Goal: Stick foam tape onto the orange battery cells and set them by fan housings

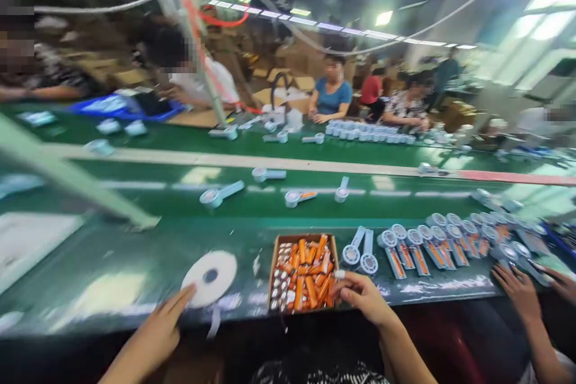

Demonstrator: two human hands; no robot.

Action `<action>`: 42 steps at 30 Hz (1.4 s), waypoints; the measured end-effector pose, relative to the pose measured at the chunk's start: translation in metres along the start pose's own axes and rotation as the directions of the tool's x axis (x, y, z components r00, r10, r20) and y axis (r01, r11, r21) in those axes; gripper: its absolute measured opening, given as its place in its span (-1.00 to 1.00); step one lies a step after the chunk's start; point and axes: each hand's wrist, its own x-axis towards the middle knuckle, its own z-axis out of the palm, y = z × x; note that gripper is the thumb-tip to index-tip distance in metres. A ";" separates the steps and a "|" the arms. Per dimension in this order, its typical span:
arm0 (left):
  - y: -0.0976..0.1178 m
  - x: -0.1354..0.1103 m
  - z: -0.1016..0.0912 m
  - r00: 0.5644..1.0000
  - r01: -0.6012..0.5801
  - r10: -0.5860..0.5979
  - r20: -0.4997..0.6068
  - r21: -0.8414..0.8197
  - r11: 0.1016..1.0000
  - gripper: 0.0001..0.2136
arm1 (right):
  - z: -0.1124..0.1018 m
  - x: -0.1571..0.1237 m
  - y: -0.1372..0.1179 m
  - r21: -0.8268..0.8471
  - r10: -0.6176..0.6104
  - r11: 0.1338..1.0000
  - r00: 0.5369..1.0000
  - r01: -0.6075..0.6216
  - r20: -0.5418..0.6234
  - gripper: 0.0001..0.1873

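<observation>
A brown cardboard box (274,252) full of orange batteries (310,279) sits at the near edge of the green workbench. My right hand (363,297) rests at the box's right side, fingers curled around a small white piece I cannot name. My left hand (157,330) lies at the bench edge, its fingers stretched toward a white roll of tape (210,276) and touching its rim. Two pale blue hand-held fans (360,249) lie just right of the box.
A row of several blue fans with orange batteries (432,243) runs to the right, where another person's hands (522,288) work. More fans ride the green conveyor (252,204). People sit across the belt. A slanted metal strut (67,177) crosses the left.
</observation>
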 end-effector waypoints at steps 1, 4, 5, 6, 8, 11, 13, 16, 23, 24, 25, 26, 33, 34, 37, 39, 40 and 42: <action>0.009 0.003 -0.012 0.998 0.014 -0.014 0.067 0.005 1.000 -0.22 | 0.006 0.008 -0.006 -0.053 -0.012 0.999 1.000 0.013 0.009 -0.36; 0.024 0.033 -0.045 0.984 0.073 -0.074 0.164 0.012 0.997 -0.34 | 0.027 0.034 -0.022 -0.165 -0.062 0.984 0.995 0.073 0.074 -0.45; 0.028 0.042 -0.054 0.979 0.068 -0.066 0.191 -0.001 0.998 -0.41 | 0.033 0.040 -0.026 -0.165 -0.073 0.982 0.993 0.088 0.093 -0.48; 0.032 0.050 -0.062 0.978 0.062 -0.056 0.199 -0.022 0.998 -0.49 | 0.039 0.045 -0.030 -0.149 -0.080 0.984 0.991 0.095 0.105 -0.50; 0.049 0.060 -0.078 0.988 0.021 -0.008 0.155 -0.083 0.996 -0.59 | 0.048 0.049 -0.035 -0.097 -0.077 0.991 0.991 0.088 0.107 -0.53; 0.090 0.061 -0.102 0.992 -0.118 0.109 -0.065 -0.166 0.979 -0.64 | 0.064 0.050 -0.041 -0.059 -0.032 0.997 0.991 0.040 0.129 -0.50; 0.119 0.060 -0.117 0.954 -0.240 0.196 -0.229 -0.189 0.952 -0.68 | 0.081 0.050 -0.043 -0.093 0.020 0.996 0.978 -0.001 0.206 -0.37; 0.149 0.063 -0.134 0.882 -0.378 0.295 -0.368 -0.178 0.908 -0.68 | 0.111 0.051 -0.041 -0.189 0.087 0.982 0.935 -0.022 0.345 -0.38; 0.136 0.069 -0.137 0.859 -0.243 0.096 -0.503 -0.236 0.941 -0.54 | 0.135 0.054 -0.034 -0.579 0.110 0.767 0.832 0.277 0.543 -0.78; 0.133 0.066 -0.138 0.854 -0.201 0.046 -0.518 -0.247 0.948 -0.53 | 0.127 0.059 -0.038 -0.617 0.079 0.722 0.850 0.311 0.521 -0.78; 0.131 0.063 -0.139 0.848 -0.164 0.004 -0.529 -0.256 0.953 -0.53 | 0.115 0.066 -0.042 -0.660 0.039 0.673 0.875 0.333 0.482 -0.76; 0.131 0.061 -0.140 0.841 -0.138 -0.025 -0.541 -0.259 0.956 -0.52 | 0.102 0.074 -0.046 -0.714 0.002 0.611 0.901 0.342 0.434 -0.73; 0.152 0.064 -0.135 0.858 -0.234 0.090 -0.505 -0.229 0.945 -0.58 | 0.035 0.121 -0.053 -0.942 0.137 0.177 0.940 0.286 0.311 -0.75; 0.155 0.067 -0.132 0.859 -0.264 0.124 -0.496 -0.224 0.938 -0.59 | 0.032 0.124 -0.052 -0.936 0.136 0.181 0.935 0.300 0.326 -0.76; 0.161 0.073 -0.123 0.860 -0.334 0.200 -0.469 -0.220 0.917 -0.59 | 0.027 0.125 -0.050 -0.884 0.023 0.373 0.950 0.282 0.313 -0.74; 0.164 0.075 -0.120 0.872 -0.356 0.235 -0.429 -0.227 0.907 -0.58 | 0.027 0.121 -0.049 -0.677 -0.106 0.707 0.978 0.202 0.182 -0.66; 0.165 0.076 -0.119 0.880 -0.365 0.255 -0.402 -0.226 0.903 -0.59 | 0.029 0.118 -0.049 -0.488 -0.138 0.857 0.986 0.165 0.091 -0.61; 0.168 0.078 -0.118 0.882 -0.397 0.309 -0.356 -0.208 0.894 -0.61 | 0.035 0.110 -0.049 -0.119 -0.113 0.987 0.993 0.109 -0.025 -0.46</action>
